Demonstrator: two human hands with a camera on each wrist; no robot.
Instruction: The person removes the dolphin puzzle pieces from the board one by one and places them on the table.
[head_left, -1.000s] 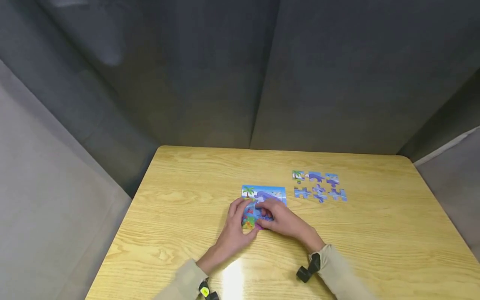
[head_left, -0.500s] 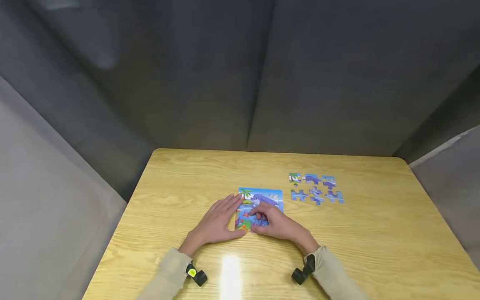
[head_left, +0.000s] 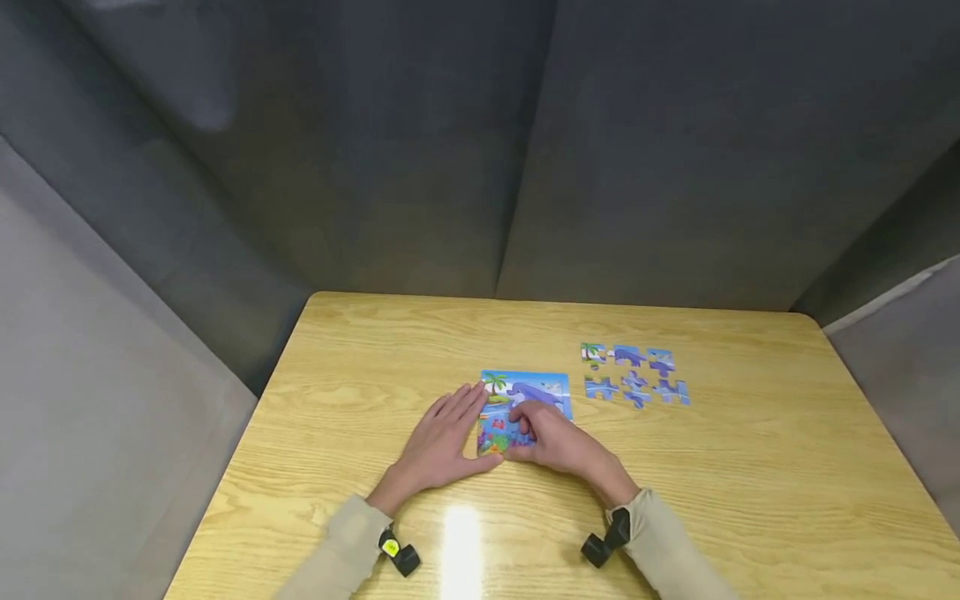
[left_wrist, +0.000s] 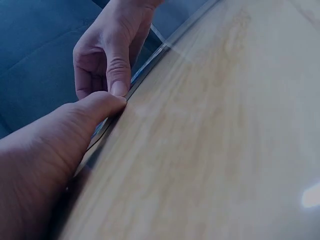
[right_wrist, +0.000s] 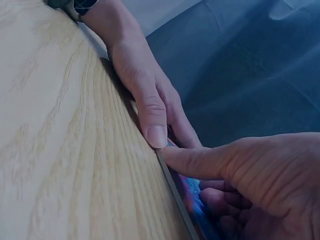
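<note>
A jigsaw puzzle (head_left: 536,385) with a purple dolphin, a palm tree and a sea scene lies flat on the table. My left hand (head_left: 442,440) lies along its left side, fingers straight, the thumb reaching to the near edge. Over the lower right part, my right hand (head_left: 558,437) has its fingers curled on the picture and its thumb at the near edge, covering that corner. Both wrist views show the tips of the left thumb (left_wrist: 102,106) and right thumb (right_wrist: 192,161) meeting at the puzzle's front edge.
Several loose jigsaw pieces (head_left: 628,357) lie in two rows to the right of the puzzle. The wooden table (head_left: 750,467) ends at dark curtains (head_left: 405,167) behind, with pale grey cloth at both sides.
My left hand has drawn back from over the picture to its left side, and its fingers have straightened out flat. The right hand stays on the lower right part, its thumb slightly nearer the edge.
</note>
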